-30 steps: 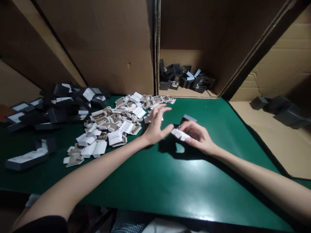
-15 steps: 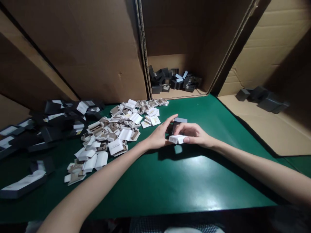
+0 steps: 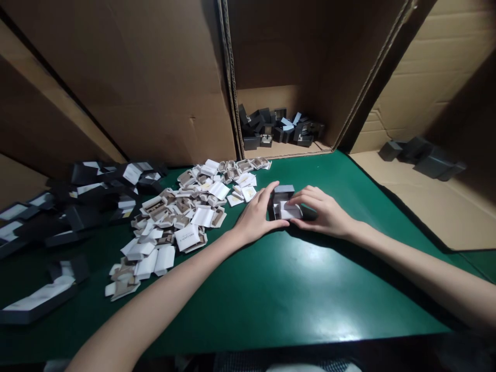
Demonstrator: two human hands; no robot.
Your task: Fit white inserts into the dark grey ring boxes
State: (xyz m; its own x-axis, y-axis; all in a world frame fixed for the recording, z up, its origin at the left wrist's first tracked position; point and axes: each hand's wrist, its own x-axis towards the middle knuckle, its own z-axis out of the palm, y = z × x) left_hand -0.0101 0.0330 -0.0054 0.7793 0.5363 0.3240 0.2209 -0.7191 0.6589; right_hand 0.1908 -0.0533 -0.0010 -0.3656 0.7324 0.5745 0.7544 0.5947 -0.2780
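Between my hands a small dark box (image 3: 283, 190) stands on the green table with its lid raised. My left hand (image 3: 254, 219) is wrapped round the box's left side, thumb at the front and fingers toward the lid. A folded white card insert (image 3: 290, 211) sits in the mouth of the box, partly covered by fingers. My right hand (image 3: 327, 213) grips this insert at its right side, fingertips on top and thumb low at the front. Whether the insert lies fully inside the box cannot be made out.
Left of my hands spreads a heap of white and grey folded card inserts (image 3: 189, 206). Open black boxes (image 3: 83, 217) lie at the far left. More dark boxes (image 3: 267, 126) fill a cardboard bin behind, and several (image 3: 426, 157) rest in the right carton.
The white insert has moved from in front of the box into its mouth, carried by my right hand. My left hand has closed in round the box. The view has shifted slightly.
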